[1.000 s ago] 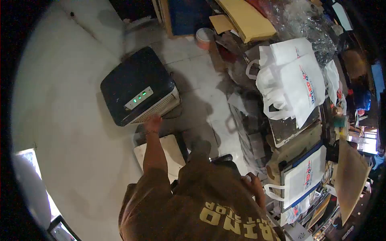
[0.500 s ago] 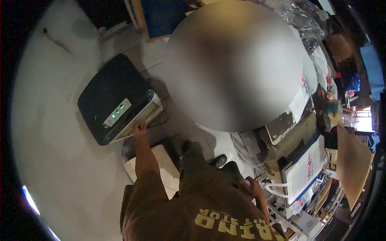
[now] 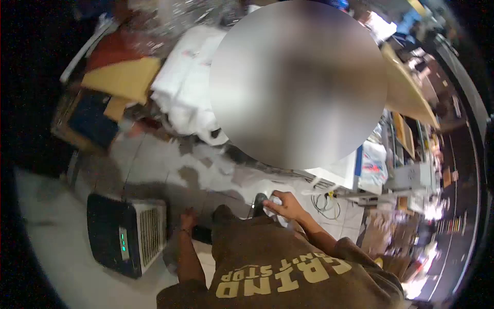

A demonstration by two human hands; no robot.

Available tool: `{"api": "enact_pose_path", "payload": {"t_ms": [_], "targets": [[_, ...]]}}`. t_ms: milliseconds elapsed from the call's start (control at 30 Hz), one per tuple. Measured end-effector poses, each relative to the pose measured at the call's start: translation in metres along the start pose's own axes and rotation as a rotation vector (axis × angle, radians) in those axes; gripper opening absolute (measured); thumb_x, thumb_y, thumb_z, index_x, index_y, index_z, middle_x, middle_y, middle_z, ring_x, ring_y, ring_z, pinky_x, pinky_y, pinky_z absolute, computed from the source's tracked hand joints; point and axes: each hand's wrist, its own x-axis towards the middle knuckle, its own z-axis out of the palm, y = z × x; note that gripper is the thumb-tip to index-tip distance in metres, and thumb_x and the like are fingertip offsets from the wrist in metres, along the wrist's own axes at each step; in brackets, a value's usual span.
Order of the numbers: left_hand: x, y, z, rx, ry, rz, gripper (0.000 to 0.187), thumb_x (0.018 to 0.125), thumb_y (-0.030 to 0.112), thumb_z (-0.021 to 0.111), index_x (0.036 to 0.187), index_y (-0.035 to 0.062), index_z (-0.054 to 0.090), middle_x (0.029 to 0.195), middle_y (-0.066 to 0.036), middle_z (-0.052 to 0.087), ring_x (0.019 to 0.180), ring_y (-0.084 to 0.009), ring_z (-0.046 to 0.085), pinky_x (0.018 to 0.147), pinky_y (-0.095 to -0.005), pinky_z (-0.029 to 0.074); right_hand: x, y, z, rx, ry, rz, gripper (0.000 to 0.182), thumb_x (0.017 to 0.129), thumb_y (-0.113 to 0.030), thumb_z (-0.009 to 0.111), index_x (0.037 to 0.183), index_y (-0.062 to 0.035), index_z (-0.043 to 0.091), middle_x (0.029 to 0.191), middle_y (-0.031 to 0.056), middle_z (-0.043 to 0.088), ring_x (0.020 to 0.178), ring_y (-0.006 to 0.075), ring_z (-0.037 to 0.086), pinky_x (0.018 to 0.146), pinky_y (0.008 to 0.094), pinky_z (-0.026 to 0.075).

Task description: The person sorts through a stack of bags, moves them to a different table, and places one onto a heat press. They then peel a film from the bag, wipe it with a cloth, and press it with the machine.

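My left hand (image 3: 189, 219) hangs empty beside a black-topped machine with pale slatted vents (image 3: 131, 237), its small fingers loosely apart and a little blurred. Green lights glow on the machine's panel (image 3: 123, 243). In front of my body, my right hand (image 3: 283, 205) is closed around a crumpled white piece of soft material (image 3: 274, 206), part of which shows beyond the fingers. The brown shirt (image 3: 278, 268) I wear carries pale lettering.
A round blurred patch hides the upper middle. White printed bags (image 3: 188, 82) lie in a pile at upper left, near a yellowish board (image 3: 123, 80). Cables (image 3: 325, 206) lie on the tiled floor (image 3: 149, 159) to the right. Shelving and a grey box (image 3: 409, 177) stand beyond.
My view has swung to the right, so the machine now sits lower left. My left hand has come away from the machine's vents; my right hand is raised further into view with the white piece.
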Motion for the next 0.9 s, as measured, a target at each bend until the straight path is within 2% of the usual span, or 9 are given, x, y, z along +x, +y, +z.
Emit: {"api": "enact_pose_path", "payload": {"t_ms": [100, 133, 200, 233, 267, 400, 467, 700, 900], "targets": [[-0.016, 0.131, -0.026, 0.268, 0.107, 0.234, 0.028, 0.084, 0.016, 0.070, 0.108, 0.0014, 0.071, 0.104, -0.017, 0.073, 0.098, -0.0295, 0.070, 0.086, -0.0389, 0.053, 0.001, 0.010, -0.026, -0.057, 0.107, 0.033, 0.043, 0.092, -0.042, 0.069, 0.089, 0.0016, 0.068, 0.074, 0.0181, 0.067, 0.065, 0.0199, 0.062, 0.064, 0.0370, 0.049], [0.022, 0.100, -0.036, -0.084, 0.301, 0.208, 0.029, 0.086, 0.017, 0.070, 0.110, 0.0013, 0.069, 0.106, -0.019, 0.072, 0.095, -0.0325, 0.070, 0.084, -0.0411, 0.053, -0.002, 0.011, -0.032, 0.001, 0.195, 0.018, 0.039, 0.092, -0.037, 0.069, 0.086, 0.0010, 0.069, 0.074, 0.0151, 0.067, 0.068, 0.0173, 0.062, 0.064, 0.0355, 0.049], [-0.016, 0.200, -0.120, 0.246, 0.578, 0.284, 0.034, 0.089, 0.020, 0.069, 0.117, 0.0025, 0.067, 0.120, -0.021, 0.067, 0.103, -0.0385, 0.065, 0.091, -0.0481, 0.050, -0.006, 0.046, -0.035, -0.070, 0.274, 0.052, 0.032, 0.091, -0.032, 0.069, 0.087, 0.0004, 0.070, 0.074, 0.0084, 0.064, 0.067, 0.0160, 0.060, 0.062, 0.0342, 0.047], [-0.030, 0.229, -0.150, 0.723, 0.965, 0.355, 0.040, 0.088, 0.024, 0.071, 0.121, 0.0035, 0.066, 0.130, -0.022, 0.061, 0.114, -0.0388, 0.059, 0.100, -0.0508, 0.045, -0.011, 0.089, -0.034, -0.060, 0.167, 0.179, 0.052, 0.088, -0.045, 0.069, 0.110, 0.0021, 0.067, 0.096, 0.0232, 0.072, 0.091, 0.0336, 0.069, 0.084, 0.0431, 0.052], [-0.031, 0.238, -0.196, 0.898, 0.851, 0.178, 0.048, 0.086, 0.028, 0.072, 0.129, 0.0076, 0.063, 0.141, -0.021, 0.053, 0.129, -0.0425, 0.048, 0.106, -0.0549, 0.040, -0.008, 0.003, -0.061, 0.004, 0.074, 0.223, 0.048, 0.089, -0.041, 0.070, 0.108, 0.0031, 0.068, 0.092, 0.0205, 0.072, 0.087, 0.0300, 0.068, 0.080, 0.0402, 0.051], [-0.043, 0.250, -0.258, 1.084, 0.643, -0.357, 0.065, 0.082, 0.035, 0.077, 0.142, 0.0209, 0.055, 0.155, -0.017, 0.038, 0.147, -0.0471, 0.023, 0.108, -0.0643, 0.037, -0.015, 0.037, -0.030, 0.093, 0.026, 0.089, 0.032, 0.090, -0.029, 0.071, 0.097, 0.0017, 0.069, 0.080, 0.0151, 0.070, 0.074, 0.0205, 0.064, 0.071, 0.0375, 0.050], [-0.044, 0.230, -0.267, 1.085, 0.273, -0.388, 0.066, 0.082, 0.036, 0.078, 0.142, 0.0247, 0.054, 0.158, -0.013, 0.033, 0.148, -0.0472, 0.022, 0.110, -0.0668, 0.035, -0.018, 0.037, -0.015, 0.172, -0.091, 0.123, 0.029, 0.091, -0.028, 0.071, 0.091, 0.0008, 0.068, 0.074, 0.0122, 0.068, 0.068, 0.0168, 0.061, 0.065, 0.0354, 0.049], [-0.048, 0.177, -0.238, 1.279, 0.435, -0.259, 0.050, 0.092, 0.017, 0.062, 0.141, 0.0247, 0.056, 0.162, -0.008, 0.028, 0.146, -0.0489, 0.024, 0.110, -0.0675, 0.035, -0.015, 0.025, 0.016, 0.104, -0.172, 0.059, 0.030, 0.091, -0.029, 0.071, 0.090, 0.0006, 0.067, 0.077, 0.0133, 0.071, 0.071, 0.0154, 0.063, 0.066, 0.0340, 0.050], [-0.072, 0.174, -0.227, 1.251, 0.376, -0.076, 0.055, 0.086, 0.017, 0.069, 0.139, 0.0238, 0.056, 0.161, -0.007, 0.030, 0.146, -0.0499, 0.023, 0.110, -0.0677, 0.033, -0.003, -0.008, 0.020, 0.131, -0.251, 0.085, 0.040, 0.090, -0.036, 0.072, 0.101, 0.0018, 0.068, 0.092, 0.0208, 0.073, 0.086, 0.0327, 0.071, 0.076, 0.0408, 0.053]]}}
